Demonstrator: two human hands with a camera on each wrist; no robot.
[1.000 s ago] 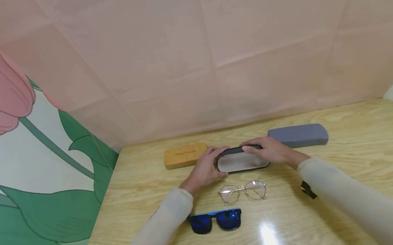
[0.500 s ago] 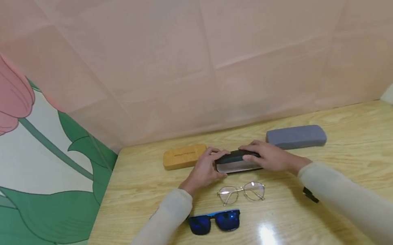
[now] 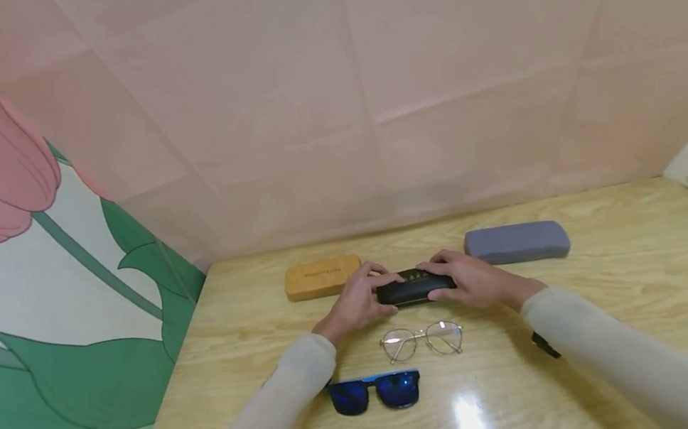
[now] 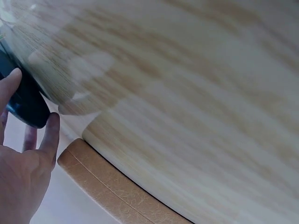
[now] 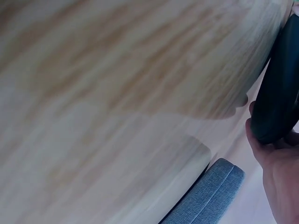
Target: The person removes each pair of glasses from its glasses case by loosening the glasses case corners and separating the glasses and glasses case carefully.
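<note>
A black glasses case (image 3: 414,290), its lid down and small gold marks on top, lies mid-table in the head view. My left hand (image 3: 357,300) grips its left end, thumb at the near side and fingers over the lid. At the other end my right hand (image 3: 476,280) holds it the same way. The left wrist view has the rounded end of the dark case (image 4: 28,102) between thumb and fingers; the right wrist view has its opposite end (image 5: 275,93). Just in front lie thin-framed eyeglasses (image 3: 422,341), and nearer still, sunglasses with blue lenses (image 3: 375,392).
Behind my left hand sits a tan glasses case (image 3: 320,279). A grey-blue fabric case (image 3: 517,243) lies behind my right hand. The wood-grain table (image 3: 639,307) ends at a pink cloth backdrop (image 3: 436,124), with a tulip-patterned wall on the left.
The black case's lid has come down over its pale lining, from raised to closed. Both hands stay at its ends, the right slightly further left. Both pairs of glasses stay put.
</note>
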